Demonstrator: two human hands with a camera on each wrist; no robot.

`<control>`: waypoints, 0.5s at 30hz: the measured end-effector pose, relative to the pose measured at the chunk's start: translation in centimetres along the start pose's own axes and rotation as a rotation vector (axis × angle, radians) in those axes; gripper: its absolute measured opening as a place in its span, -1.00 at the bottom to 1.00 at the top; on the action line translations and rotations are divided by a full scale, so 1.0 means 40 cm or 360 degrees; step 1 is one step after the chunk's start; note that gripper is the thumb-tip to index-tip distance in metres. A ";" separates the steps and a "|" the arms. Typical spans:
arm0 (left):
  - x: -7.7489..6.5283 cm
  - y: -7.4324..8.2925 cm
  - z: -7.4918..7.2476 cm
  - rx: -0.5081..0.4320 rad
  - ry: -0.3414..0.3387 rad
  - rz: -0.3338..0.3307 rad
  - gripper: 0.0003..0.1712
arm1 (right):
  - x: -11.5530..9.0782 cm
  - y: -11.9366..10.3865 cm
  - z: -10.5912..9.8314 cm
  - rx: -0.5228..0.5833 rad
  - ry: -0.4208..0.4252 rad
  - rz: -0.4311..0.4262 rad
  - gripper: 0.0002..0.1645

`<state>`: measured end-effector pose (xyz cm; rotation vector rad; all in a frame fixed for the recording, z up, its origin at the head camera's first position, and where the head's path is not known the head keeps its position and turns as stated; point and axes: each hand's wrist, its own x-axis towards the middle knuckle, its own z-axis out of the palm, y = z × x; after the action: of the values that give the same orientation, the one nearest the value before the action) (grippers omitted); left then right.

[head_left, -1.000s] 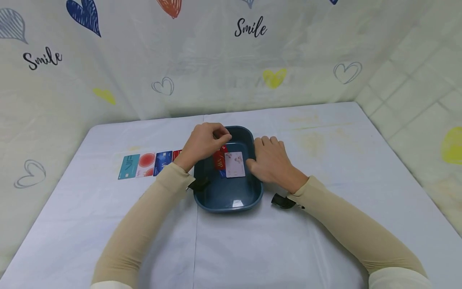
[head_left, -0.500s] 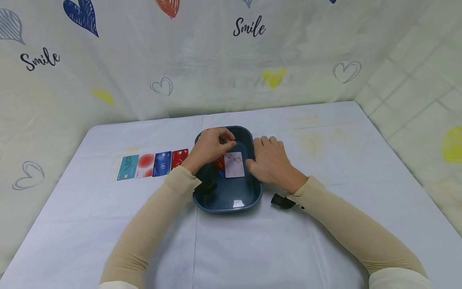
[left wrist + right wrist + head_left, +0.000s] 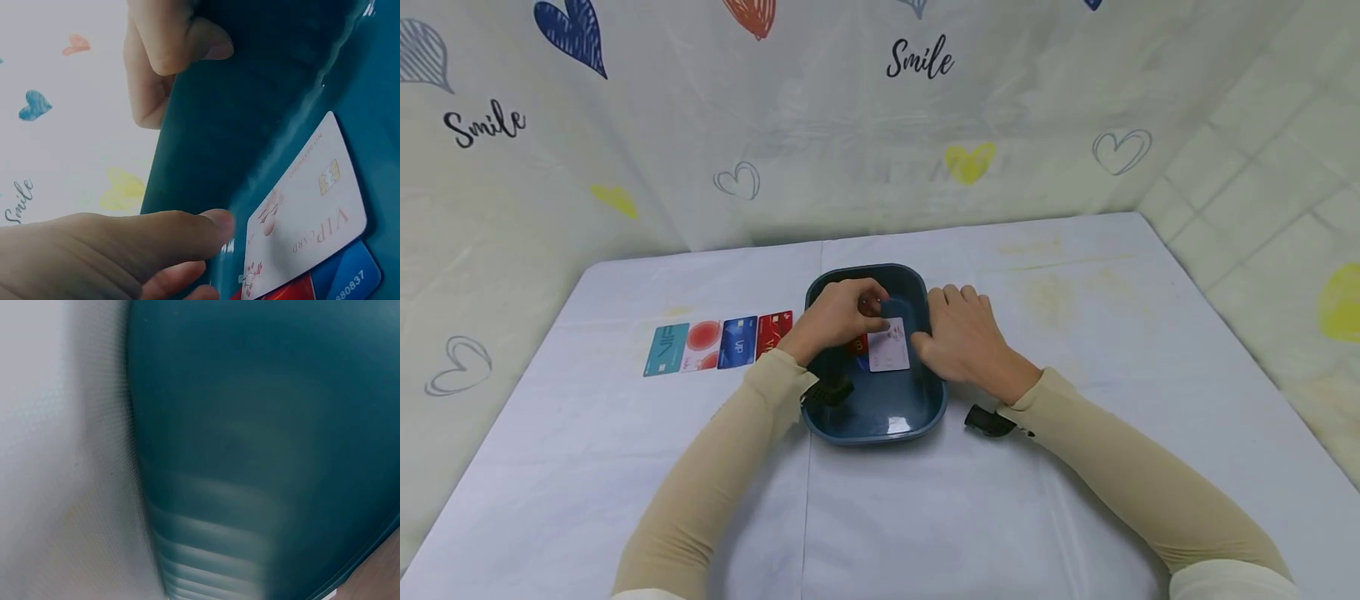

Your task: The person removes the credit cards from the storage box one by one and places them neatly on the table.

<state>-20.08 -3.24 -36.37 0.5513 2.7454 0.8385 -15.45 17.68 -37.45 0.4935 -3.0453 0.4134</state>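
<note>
A dark blue-green plastic tray (image 3: 880, 408) stands on the white-covered table. Inside it, a white VIP card (image 3: 306, 215) lies overlapping a blue card (image 3: 350, 275) and a red card (image 3: 294, 290). My left hand (image 3: 844, 315) is over the tray, its thumb and fingers apart with nothing between them. In the left wrist view, the thumb (image 3: 212, 231) is close beside the white card's edge. My right hand (image 3: 966, 333) holds the tray's right rim, thumb at the inner side; the right wrist view mostly shows the tray's outer wall (image 3: 250, 425).
Left of the tray, a row of cards lies side by side: a teal card (image 3: 666, 350), a white-and-red card (image 3: 702, 343), a blue card (image 3: 737, 342) and a red card (image 3: 773, 331). A patterned curtain (image 3: 850, 108) hangs behind the table.
My left hand has moved right and then nearer, over the white card, uncovering the red card at the row's end. My right hand and the tray have stayed in place.
</note>
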 end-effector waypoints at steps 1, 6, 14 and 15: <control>0.000 0.000 0.001 0.0008 -0.0014 -0.0001 -0.53 | 0.000 0.000 0.000 0.0001 0.0000 0.0000 -0.64; 0.000 -0.007 0.010 0.0021 -0.0114 0.0012 -0.45 | -0.003 0.000 0.002 -0.0007 -0.0015 0.0007 -0.66; -0.001 -0.008 0.011 0.0076 -0.0146 0.0018 -0.39 | -0.002 0.000 0.004 -0.0011 -0.0008 -0.0003 -0.66; -0.001 -0.006 0.009 0.0084 -0.0147 0.0018 -0.38 | -0.001 0.000 0.003 -0.0011 -0.0007 -0.0002 -0.66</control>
<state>-20.01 -3.24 -36.80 0.6009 2.6891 0.7264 -15.40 17.67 -37.56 0.4965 -3.0494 0.4026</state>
